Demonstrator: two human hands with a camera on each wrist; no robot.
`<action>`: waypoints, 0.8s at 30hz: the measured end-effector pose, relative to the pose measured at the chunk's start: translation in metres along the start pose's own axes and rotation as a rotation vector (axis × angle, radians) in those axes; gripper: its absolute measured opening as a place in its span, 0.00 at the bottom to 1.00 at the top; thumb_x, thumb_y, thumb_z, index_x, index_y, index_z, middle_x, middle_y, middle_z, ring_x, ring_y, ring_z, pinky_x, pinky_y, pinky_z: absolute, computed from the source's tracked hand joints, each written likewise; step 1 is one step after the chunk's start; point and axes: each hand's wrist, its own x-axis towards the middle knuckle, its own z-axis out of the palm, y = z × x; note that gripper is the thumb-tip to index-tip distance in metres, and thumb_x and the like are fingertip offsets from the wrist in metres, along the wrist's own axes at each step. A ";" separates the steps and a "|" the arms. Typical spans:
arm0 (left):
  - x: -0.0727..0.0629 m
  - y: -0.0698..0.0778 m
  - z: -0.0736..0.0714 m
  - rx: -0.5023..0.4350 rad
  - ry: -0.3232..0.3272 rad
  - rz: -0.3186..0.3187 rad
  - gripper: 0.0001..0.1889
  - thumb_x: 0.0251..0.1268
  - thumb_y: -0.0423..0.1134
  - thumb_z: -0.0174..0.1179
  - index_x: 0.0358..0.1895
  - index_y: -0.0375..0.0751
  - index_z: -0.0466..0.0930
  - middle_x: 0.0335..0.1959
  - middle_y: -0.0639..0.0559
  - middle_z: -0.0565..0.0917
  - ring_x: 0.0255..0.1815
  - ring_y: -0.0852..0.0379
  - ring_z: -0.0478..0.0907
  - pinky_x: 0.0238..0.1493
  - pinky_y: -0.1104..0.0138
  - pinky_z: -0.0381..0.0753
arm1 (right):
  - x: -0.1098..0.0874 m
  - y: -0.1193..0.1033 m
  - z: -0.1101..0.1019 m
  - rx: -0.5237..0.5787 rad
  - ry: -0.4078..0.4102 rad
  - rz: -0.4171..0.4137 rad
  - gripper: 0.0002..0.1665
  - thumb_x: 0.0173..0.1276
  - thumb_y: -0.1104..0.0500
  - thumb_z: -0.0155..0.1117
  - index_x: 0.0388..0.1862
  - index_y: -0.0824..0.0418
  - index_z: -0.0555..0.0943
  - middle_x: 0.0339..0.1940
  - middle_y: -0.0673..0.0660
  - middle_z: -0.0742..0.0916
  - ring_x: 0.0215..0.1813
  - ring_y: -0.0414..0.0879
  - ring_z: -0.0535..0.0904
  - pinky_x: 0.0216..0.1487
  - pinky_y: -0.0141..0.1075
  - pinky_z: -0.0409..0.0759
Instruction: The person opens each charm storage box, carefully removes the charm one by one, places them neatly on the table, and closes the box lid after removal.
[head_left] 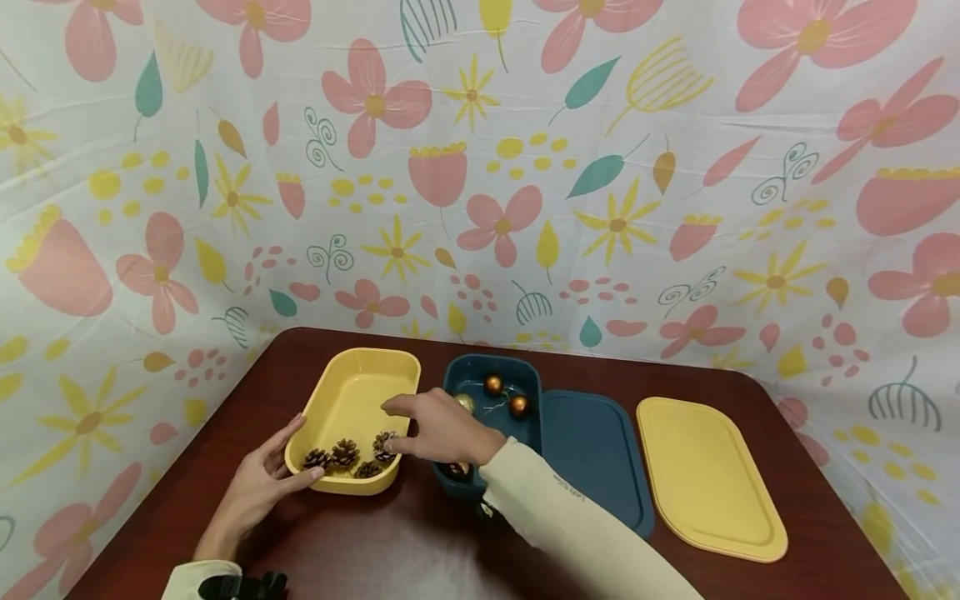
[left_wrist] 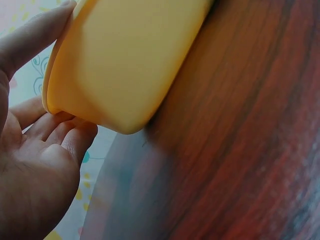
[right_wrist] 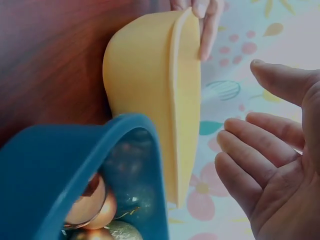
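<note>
My left hand (head_left: 258, 483) holds the near left corner of a yellow plastic container (head_left: 352, 362), thumb and fingers at its rim. In the left wrist view this left hand (left_wrist: 40, 150) lies along the container's outer wall (left_wrist: 130, 65). Several brown pine cones (head_left: 345, 452) sit at the near end inside. My right hand (head_left: 442, 425) hovers over the container's right rim, fingers spread, close to a pine cone (head_left: 384, 445) in the head view. From the right wrist, the right hand (right_wrist: 270, 165) shows an empty palm with fingers apart from the yellow wall (right_wrist: 145, 70).
Right of it stands a dark blue container (head_left: 528, 375) with copper baubles (head_left: 518, 406) and a gold bauble (head_left: 465, 403), partly hidden by my right arm. A blue lid (head_left: 596, 458) and a yellow lid (head_left: 712, 475) lie farther right on the brown table (head_left: 390, 542). A flowered cloth (head_left: 495, 167) hangs behind.
</note>
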 end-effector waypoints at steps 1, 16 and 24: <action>0.000 -0.001 0.000 -0.013 -0.001 0.004 0.47 0.61 0.40 0.71 0.81 0.47 0.54 0.83 0.42 0.52 0.64 0.86 0.64 0.54 0.88 0.71 | 0.003 -0.001 0.001 -0.007 -0.002 0.003 0.29 0.69 0.48 0.69 0.67 0.55 0.79 0.63 0.51 0.85 0.63 0.41 0.83 0.62 0.34 0.81; -0.001 0.000 -0.004 -0.064 -0.014 0.016 0.47 0.62 0.39 0.70 0.81 0.46 0.53 0.83 0.40 0.51 0.59 0.93 0.61 0.55 0.88 0.71 | 0.037 -0.014 0.021 -0.193 -0.052 0.095 0.28 0.65 0.47 0.72 0.63 0.53 0.83 0.57 0.49 0.89 0.51 0.42 0.87 0.45 0.33 0.85; -0.002 -0.002 0.002 -0.101 -0.029 0.029 0.47 0.63 0.35 0.69 0.81 0.41 0.51 0.83 0.36 0.49 0.59 0.92 0.64 0.55 0.85 0.74 | 0.045 -0.011 0.035 -0.392 -0.063 0.178 0.26 0.63 0.45 0.73 0.59 0.49 0.85 0.44 0.47 0.91 0.35 0.40 0.85 0.25 0.34 0.78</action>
